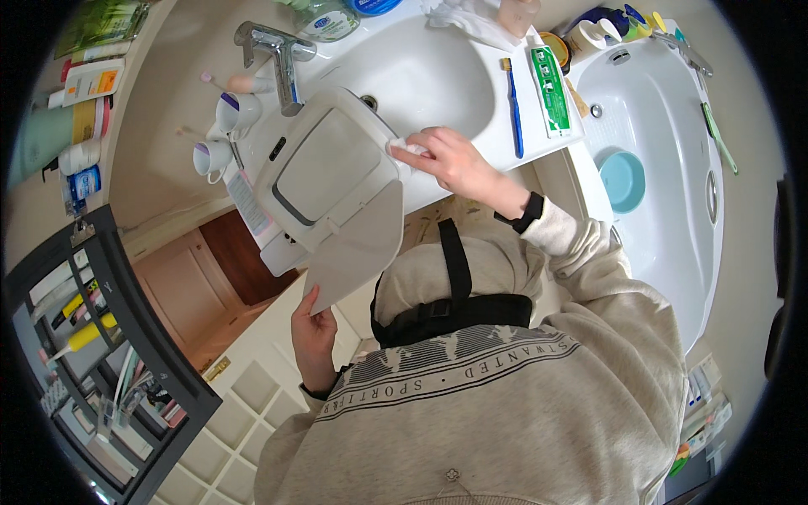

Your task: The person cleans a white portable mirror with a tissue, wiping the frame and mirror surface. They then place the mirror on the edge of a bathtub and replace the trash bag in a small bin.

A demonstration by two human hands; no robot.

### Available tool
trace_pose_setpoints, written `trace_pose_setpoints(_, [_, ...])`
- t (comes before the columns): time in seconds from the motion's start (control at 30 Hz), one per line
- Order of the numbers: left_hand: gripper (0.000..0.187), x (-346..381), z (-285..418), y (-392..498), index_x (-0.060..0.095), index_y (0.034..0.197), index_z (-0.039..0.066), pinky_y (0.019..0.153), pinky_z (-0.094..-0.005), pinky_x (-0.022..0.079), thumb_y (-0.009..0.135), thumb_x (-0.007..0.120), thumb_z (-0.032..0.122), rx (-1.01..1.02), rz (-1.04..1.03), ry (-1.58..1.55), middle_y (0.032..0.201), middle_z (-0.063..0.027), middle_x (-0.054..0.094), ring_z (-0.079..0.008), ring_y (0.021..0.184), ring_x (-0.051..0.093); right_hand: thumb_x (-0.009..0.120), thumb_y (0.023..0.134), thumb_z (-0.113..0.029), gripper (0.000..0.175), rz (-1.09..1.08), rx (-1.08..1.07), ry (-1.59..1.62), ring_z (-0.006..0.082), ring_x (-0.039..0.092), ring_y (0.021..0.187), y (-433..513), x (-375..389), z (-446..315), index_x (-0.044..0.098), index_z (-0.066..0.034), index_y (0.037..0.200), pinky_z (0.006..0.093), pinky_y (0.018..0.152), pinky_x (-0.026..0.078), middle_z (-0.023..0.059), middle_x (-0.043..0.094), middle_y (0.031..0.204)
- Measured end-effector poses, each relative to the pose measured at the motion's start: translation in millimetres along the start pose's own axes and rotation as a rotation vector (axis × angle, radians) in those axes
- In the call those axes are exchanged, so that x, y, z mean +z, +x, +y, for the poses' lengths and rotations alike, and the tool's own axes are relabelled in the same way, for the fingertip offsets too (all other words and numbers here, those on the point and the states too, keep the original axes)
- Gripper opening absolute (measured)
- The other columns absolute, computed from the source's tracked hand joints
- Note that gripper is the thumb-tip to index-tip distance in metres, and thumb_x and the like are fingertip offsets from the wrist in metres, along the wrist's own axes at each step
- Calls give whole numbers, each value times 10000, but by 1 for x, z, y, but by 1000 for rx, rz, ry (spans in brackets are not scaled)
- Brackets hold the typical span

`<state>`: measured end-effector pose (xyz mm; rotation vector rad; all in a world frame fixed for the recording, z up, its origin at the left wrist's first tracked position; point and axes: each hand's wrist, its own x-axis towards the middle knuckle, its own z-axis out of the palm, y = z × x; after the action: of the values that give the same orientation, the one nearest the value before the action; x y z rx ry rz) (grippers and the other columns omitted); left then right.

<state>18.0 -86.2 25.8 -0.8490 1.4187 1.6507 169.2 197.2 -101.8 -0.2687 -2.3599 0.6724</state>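
A white plastic box or cover (315, 158) with a framed panel and a dark oval slot rests tilted over the left front of the washbasin (429, 82). From its near side, a pale flap (360, 252) hangs toward me. My left hand (315, 331) pinches the flap's lower corner between thumb and fingers. A crumpled white tissue or cloth (407, 148) sits under the fingers of my right hand (451, 161), pressed on the box's right edge. What lies beneath the box is hidden.
A chrome faucet (281, 63) stands behind the box. Two cups (237, 112) are at left. A blue toothbrush (514, 110) and a green toothpaste tube (549, 88) lie on the right rim. The bathtub (663, 252) holds a turquoise bowl (623, 182). A dark-framed organizer (113, 353) is at left.
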Motion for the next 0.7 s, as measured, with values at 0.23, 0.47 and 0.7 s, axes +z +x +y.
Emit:
trace_pose_setpoints(0.23, [188,8,-3,-10,519,1018,-48,693,-195,542,843,558,12,7,-45,-31,947,-103,601,-145,835,613,576,635,6,548,111,-5,-139,178,510,859,-17,-1,-3,559,-118,1169,288,723,443,36,527,967])
trace_pose_setpoints(0.47, [282,32,-14,-24,485,1112,-33,799,-236,509,844,549,27,142,-127,106,1059,-106,572,-163,963,578,607,616,42,568,195,58,-121,195,516,856,-35,-1,0,581,-130,1157,289,730,470,40,535,959])
trace_pose_setpoints(0.7, [352,51,-21,-34,462,1165,-25,880,-298,467,827,552,13,347,-111,189,1125,-110,549,-190,1039,540,580,607,83,555,157,63,-54,244,535,866,-32,3,7,586,-81,1137,319,714,485,99,533,978])
